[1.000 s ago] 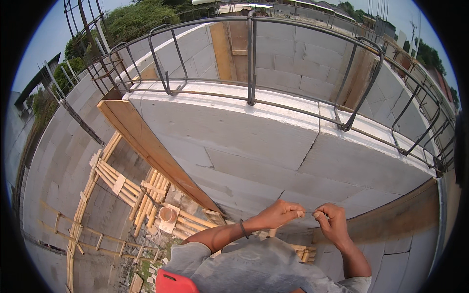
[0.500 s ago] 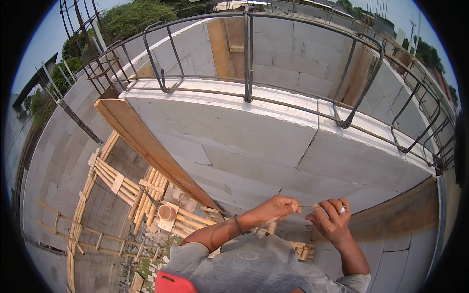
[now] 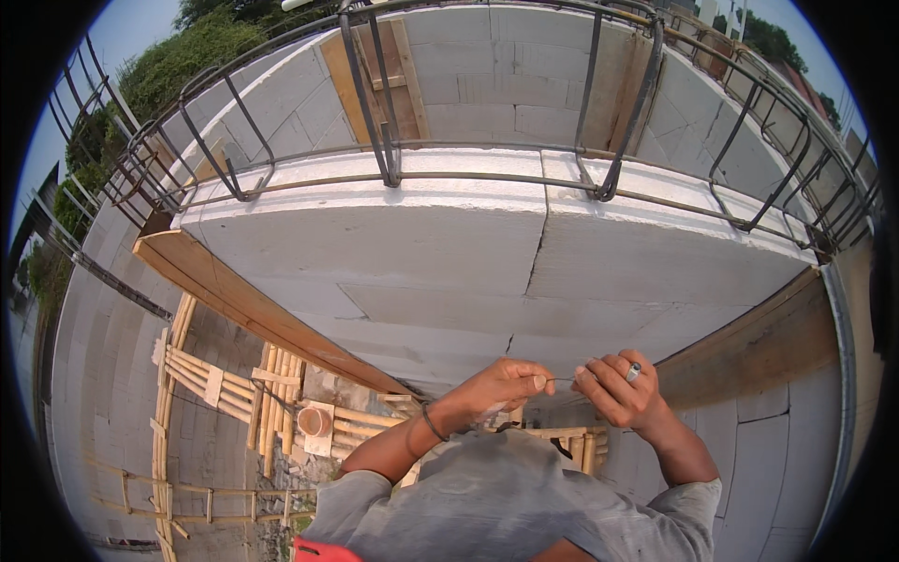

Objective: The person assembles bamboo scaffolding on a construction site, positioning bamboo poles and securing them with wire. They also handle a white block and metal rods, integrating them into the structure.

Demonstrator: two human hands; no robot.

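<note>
Wire (image 3: 563,378), thin, dark, pinched firm betw. bare L hand (image 3: 510,388) & ringed R hand (image 3: 615,388); best w/ even tension, no kinks.

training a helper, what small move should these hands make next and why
Probably ease the right hand slightly outward along the thin dark wire-like strand: the left hand appears to pinch it too, and only a short stretch shows between the hands.

thin dark strand (image 3: 563,378) | straight, near-level | between left hand (image 3: 513,386) and right hand (image 3: 620,389)
</note>
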